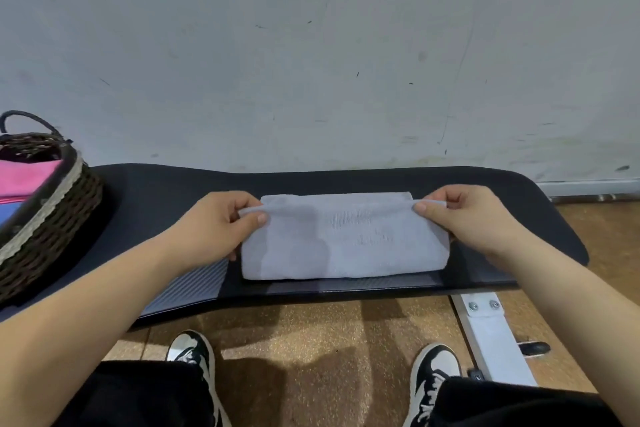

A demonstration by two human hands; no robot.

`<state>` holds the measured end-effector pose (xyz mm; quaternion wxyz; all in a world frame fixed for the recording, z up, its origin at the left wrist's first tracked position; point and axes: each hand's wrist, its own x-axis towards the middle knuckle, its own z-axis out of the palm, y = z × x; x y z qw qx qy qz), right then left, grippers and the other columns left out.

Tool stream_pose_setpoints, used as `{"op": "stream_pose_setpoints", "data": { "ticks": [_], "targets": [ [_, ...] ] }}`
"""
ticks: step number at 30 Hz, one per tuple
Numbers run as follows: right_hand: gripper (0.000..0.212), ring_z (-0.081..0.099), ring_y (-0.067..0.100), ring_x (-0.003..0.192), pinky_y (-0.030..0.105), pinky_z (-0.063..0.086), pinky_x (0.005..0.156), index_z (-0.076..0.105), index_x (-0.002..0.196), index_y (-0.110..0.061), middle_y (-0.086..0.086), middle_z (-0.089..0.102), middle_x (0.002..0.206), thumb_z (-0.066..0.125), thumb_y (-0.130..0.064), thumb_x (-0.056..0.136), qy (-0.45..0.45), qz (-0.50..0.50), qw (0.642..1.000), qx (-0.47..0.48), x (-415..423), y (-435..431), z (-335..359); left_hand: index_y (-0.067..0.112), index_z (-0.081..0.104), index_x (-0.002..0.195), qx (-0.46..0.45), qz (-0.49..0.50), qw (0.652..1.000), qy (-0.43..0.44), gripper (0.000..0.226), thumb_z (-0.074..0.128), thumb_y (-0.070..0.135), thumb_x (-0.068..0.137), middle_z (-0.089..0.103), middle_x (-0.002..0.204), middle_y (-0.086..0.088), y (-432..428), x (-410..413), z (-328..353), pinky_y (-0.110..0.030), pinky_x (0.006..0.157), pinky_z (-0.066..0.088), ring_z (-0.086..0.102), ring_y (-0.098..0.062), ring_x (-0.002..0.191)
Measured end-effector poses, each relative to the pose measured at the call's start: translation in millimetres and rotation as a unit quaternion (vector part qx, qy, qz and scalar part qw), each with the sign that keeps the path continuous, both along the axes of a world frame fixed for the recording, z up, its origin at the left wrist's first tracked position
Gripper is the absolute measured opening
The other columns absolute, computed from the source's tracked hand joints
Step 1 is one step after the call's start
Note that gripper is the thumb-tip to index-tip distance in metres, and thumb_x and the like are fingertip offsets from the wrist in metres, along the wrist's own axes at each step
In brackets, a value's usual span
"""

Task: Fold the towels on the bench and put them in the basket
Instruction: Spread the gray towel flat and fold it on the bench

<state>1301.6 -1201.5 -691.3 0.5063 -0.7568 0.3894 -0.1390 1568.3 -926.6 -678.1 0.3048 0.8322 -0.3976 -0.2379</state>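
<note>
A pale grey towel (343,239) lies folded into a wide rectangle on the middle of the black padded bench (156,198). My left hand (221,225) pinches the upper left corner of its top layer between thumb and fingers. At the upper right corner, my right hand (464,215) pinches the same layer. The far edge of that layer is lifted slightly off the towel beneath. A dark woven basket (52,218) with a pale band stands on the bench's left end, holding a pink towel (27,177) and a blue one (10,211).
A scuffed white wall (311,45) rises right behind the bench. The bench's white metal leg (491,333) slants down at the lower right. My two black-and-white shoes (194,354) stand on the cork-like floor (311,340) in front of the bench.
</note>
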Motion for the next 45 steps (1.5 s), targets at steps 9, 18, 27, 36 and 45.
{"op": "stream_pose_setpoints", "data": {
  "ticks": [9, 18, 27, 36, 45],
  "targets": [
    [0.013, 0.064, 0.017, 0.079, 0.026, 0.044, 0.057, 0.073, 0.091, -0.018, -0.001, 0.067, 0.083, 0.067, -0.029, 0.094, 0.104, -0.066, 0.987, -0.107, 68.1, -32.4, -43.6, 0.025, 0.068, 0.095, 0.026, 0.030, 0.993, -0.108, 0.009, 0.060, 0.027, 0.097, 0.069, 0.089, 0.007, -61.0, 43.9, -42.3, -0.024, 0.064, 0.046, 0.063, -0.012, 0.083],
    [0.032, 0.060, 0.019, 0.099, 0.033, 0.049, 0.078, 0.069, 0.116, -0.021, 0.002, 0.060, 0.116, 0.066, -0.042, 0.093, 0.144, -0.063, 0.962, -0.222, 67.5, -37.9, -67.4, 0.027, 0.055, 0.136, 0.113, -0.009, 0.985, -0.129, 0.058, 0.071, 0.051, 0.086, 0.057, 0.127, 0.009, -65.1, 53.0, -57.2, -0.033, 0.093, 0.048, 0.057, -0.013, 0.112],
    [0.080, -0.014, 0.024, 0.156, 0.045, 0.004, 0.127, 0.007, 0.162, -0.034, 0.002, -0.011, 0.170, 0.041, -0.066, 0.096, 0.279, 0.184, 0.912, -0.238, 57.2, -5.0, -59.2, 0.022, 0.059, 0.089, 0.109, 0.036, 0.991, -0.061, 0.022, 0.074, 0.037, 0.083, 0.063, 0.086, 0.003, -49.9, 37.3, -41.9, -0.030, 0.062, 0.047, 0.060, -0.013, 0.076],
    [0.075, -0.029, 0.022, 0.152, 0.045, -0.012, 0.125, -0.018, 0.157, -0.042, 0.000, -0.026, 0.167, 0.012, -0.073, 0.096, 0.325, 0.224, 0.887, -0.237, 68.8, 38.1, -67.3, 0.028, 0.057, 0.113, -0.042, 0.041, 0.986, -0.154, 0.018, 0.061, 0.031, 0.096, 0.062, 0.090, 0.010, -18.4, 31.4, -20.5, -0.028, 0.067, 0.046, 0.058, -0.012, 0.081],
    [0.070, 0.005, 0.024, 0.157, 0.040, 0.008, 0.126, 0.006, 0.162, -0.033, -0.011, 0.020, 0.166, 0.031, -0.060, 0.103, 0.206, 0.207, 0.942, -0.167, 68.6, 30.5, -29.7, 0.045, 0.032, 0.153, -0.057, -0.044, 0.989, -0.127, 0.063, 0.060, 0.032, 0.098, 0.061, 0.096, 0.016, -64.5, -19.6, -3.7, -0.017, 0.075, 0.040, 0.055, 0.000, 0.080]
  ]
}}
